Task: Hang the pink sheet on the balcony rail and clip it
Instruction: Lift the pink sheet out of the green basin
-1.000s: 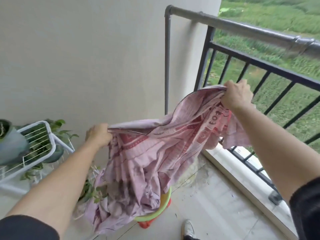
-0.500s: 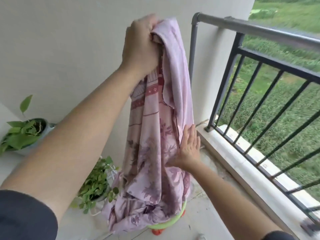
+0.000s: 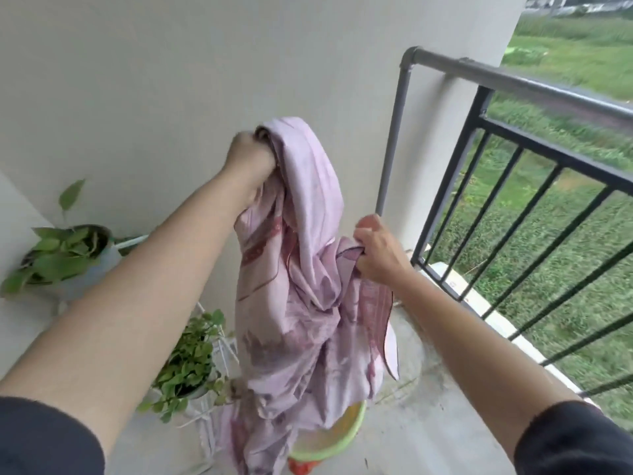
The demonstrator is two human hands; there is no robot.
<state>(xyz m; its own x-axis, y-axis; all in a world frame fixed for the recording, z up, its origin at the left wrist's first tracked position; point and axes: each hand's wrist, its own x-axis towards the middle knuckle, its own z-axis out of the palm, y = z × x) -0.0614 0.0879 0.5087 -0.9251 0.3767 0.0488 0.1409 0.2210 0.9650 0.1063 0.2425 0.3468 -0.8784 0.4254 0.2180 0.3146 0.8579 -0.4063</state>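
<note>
At the far left two potted plants (image 3: 68, 248) stand by the wall, clear of the work. The left hand (image 3: 251, 159) is raised, its fingers curled round a bunched top fold of the pink sheet (image 3: 308, 269); the fingertips themselves are hidden behind the cloth. The sheet hangs from that fist in a long upright rope of folds, its lower end sagging into a green basin (image 3: 329, 440) on the floor. At mid-height the right hand (image 3: 380, 255) grips a dark-hemmed fold, fingers closed on it. The balcony rail (image 3: 513, 82) lies up and to the right of both hands, apart from the sheet, running from the wall out to the right; the right hand is the nearer to it. By my reading, the cloth must be spread and swung rightward over that bar. Which corners are held cannot be told, the rail's right end is blurred, and no clip is in view.
</note>
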